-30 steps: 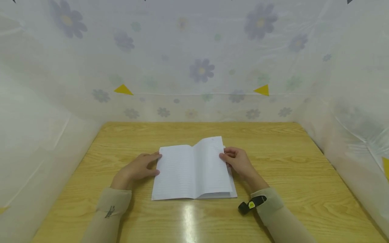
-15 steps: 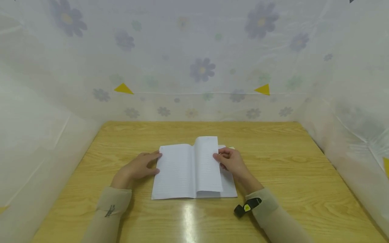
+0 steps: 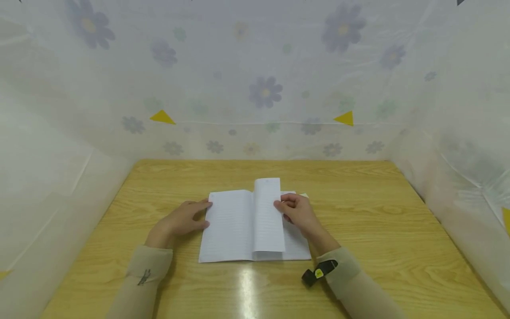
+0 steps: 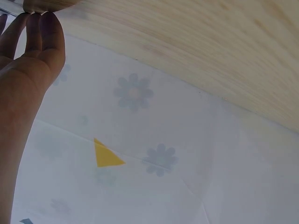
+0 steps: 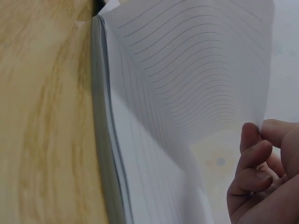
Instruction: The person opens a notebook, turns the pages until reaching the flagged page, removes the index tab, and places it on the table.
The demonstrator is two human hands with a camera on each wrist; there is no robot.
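Note:
A notebook with lined white pages lies spread on the wooden table. Between thumb and index finger, my right hand pinches the outer edge of a single page, which curves up from the spine above the right-hand pages. In the right wrist view, the raised page bends over the lined page beneath it. My left hand rests at the notebook's left edge, its thumb and fingertips spread apart along it. The left wrist view catches only part of this hand.
The wooden tabletop reaches back to a pale sheet with flower prints, which also closes off both sides. Yellow triangles mark the back sheet. A black strap sits at the right wrist.
My right hand has moved left with the pinched page, lifting it and curling it further toward the spine. More of the page underneath shows. The left hand stays in place.

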